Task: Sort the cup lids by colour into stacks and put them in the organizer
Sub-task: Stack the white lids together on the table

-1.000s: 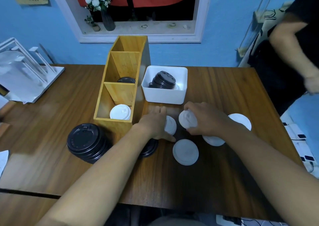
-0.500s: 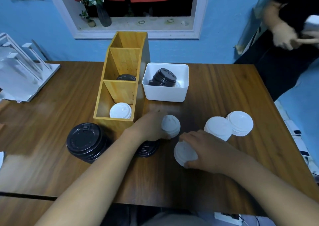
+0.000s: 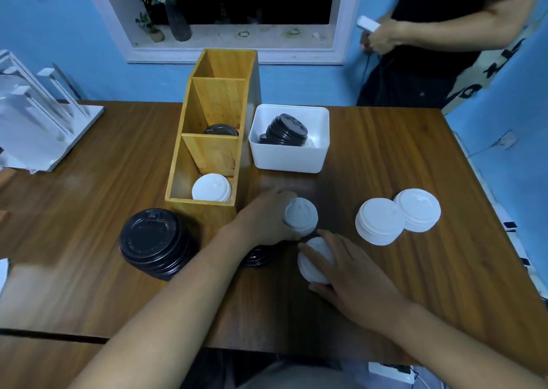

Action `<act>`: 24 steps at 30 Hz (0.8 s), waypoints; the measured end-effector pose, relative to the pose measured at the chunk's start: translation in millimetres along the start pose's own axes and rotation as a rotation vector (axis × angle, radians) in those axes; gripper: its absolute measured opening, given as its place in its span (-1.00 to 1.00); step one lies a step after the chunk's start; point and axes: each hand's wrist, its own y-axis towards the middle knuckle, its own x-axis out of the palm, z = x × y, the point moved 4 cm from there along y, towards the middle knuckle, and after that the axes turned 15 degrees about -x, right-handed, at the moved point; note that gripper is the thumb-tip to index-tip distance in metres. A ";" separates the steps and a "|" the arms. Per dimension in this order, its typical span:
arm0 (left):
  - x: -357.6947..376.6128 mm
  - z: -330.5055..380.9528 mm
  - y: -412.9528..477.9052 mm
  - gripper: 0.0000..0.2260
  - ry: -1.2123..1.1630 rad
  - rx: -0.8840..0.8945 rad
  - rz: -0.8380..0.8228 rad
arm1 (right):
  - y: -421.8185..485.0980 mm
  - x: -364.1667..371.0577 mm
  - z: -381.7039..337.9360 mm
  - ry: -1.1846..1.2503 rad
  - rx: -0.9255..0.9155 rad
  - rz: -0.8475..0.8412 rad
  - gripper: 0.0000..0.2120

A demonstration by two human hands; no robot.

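You're mid-gathering white lids: your left hand (image 3: pixel 267 219) grips a white stack (image 3: pixel 302 216) mid-desk, your right hand (image 3: pixel 353 276) clasps another lid (image 3: pixel 314 259). Next, join them, then lower into the organizer (image 3: pixel 207 139).

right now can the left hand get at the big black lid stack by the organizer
Probably yes. The black lid stack sits in the open on the table, left of the left hand, with nothing between them. But that hand is already holding a white lid stack, so it would need to put that down first.
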 end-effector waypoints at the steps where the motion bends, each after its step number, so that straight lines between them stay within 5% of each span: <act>1: 0.1 -0.4 -0.2 -0.37 -0.004 0.001 0.003 | 1.2 0.1 0.0 -0.013 -0.009 0.002 -0.34; 7: -2.6 3.7 -4.8 -0.40 -0.038 0.000 -0.006 | 0.9 -14.5 12.6 0.101 0.037 0.143 -0.37; 11: -1.8 7.3 -6.1 -0.23 -0.072 -0.026 -0.021 | 26.4 -33.8 29.6 0.138 0.107 0.272 -0.30; 18: -1.5 11.1 -8.6 0.00 -0.108 -0.026 -0.084 | 66.6 -19.9 45.9 0.169 0.079 0.052 -0.35; 24: -8.9 16.0 -18.6 -0.27 -0.120 0.082 -0.053 | 53.8 -2.3 41.0 -0.027 0.035 0.010 -0.35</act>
